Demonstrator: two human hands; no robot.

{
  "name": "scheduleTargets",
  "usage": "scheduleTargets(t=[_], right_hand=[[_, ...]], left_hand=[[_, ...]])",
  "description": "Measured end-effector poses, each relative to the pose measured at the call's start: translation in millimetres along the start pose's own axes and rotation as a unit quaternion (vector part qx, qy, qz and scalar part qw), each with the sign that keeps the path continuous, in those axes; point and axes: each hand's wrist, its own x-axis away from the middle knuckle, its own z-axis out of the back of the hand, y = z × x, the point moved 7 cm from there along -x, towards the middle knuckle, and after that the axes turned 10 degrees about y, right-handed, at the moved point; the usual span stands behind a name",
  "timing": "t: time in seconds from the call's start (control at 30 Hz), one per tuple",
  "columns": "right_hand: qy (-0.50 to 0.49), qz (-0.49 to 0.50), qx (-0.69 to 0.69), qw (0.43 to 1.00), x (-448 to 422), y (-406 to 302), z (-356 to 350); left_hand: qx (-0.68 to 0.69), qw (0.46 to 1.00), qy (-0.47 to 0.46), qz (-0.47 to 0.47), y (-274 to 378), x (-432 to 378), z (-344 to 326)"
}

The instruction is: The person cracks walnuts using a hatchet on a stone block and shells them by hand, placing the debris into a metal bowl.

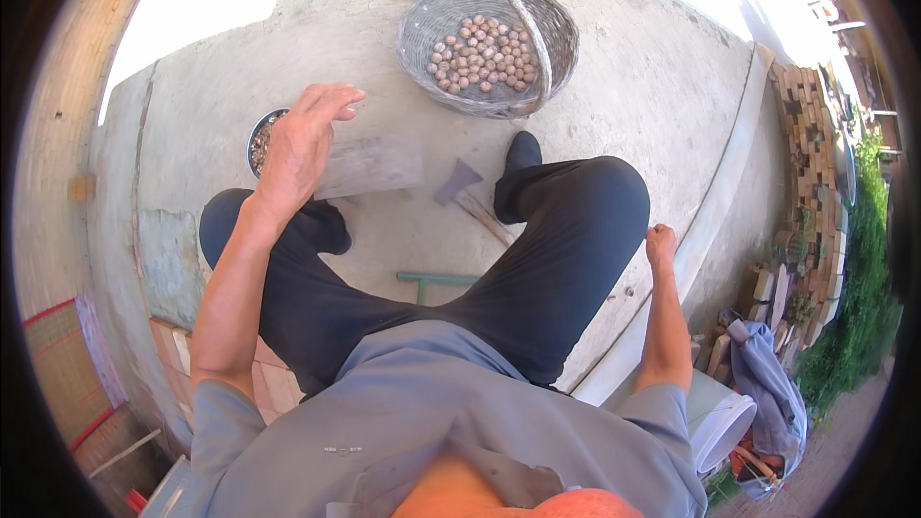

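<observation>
My left hand point(298, 144) is raised above the left knee with its fingers stretched out, and I see nothing in it. Partly behind it on the floor is a metal-rimmed bowl point(260, 144) of brown bits that look like cracked walnut pieces. A flat, worn block point(381, 162) lies just right of that hand. Beside the outer side of my right knee, my right hand point(660, 244) has curled fingers; whether it holds something cannot be seen. An axe point(458, 183) lies between my feet, its wooden handle running partly under my right leg.
A wicker basket point(417, 50) with an arched handle holds many walnuts ahead. A green metal bar point(439, 278) shows between my thighs. Stacked bricks point(806, 158) line the right side, near a grey jacket point(770, 381) and a white cylinder point(723, 424). Bricks point(270, 381) also lie at left.
</observation>
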Motion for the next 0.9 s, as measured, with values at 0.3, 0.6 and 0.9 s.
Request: scheduleTargets(t=[0.3,0.6,0.9], right_hand=[[-0.094,0.258,-0.168,0.947,-22,-272,99],[-0.343,0.322,-0.141,0.871,31,-475,90],[-0.079,0.425,-0.107,0.895,-67,-546,-52]], left_hand=[[-0.019,0.999,0.031,0.026,-25,-12,-6],[0.066,0.988,0.064,0.122,-22,-5,30],[0.073,0.975,0.070,0.196,-34,6,47]])
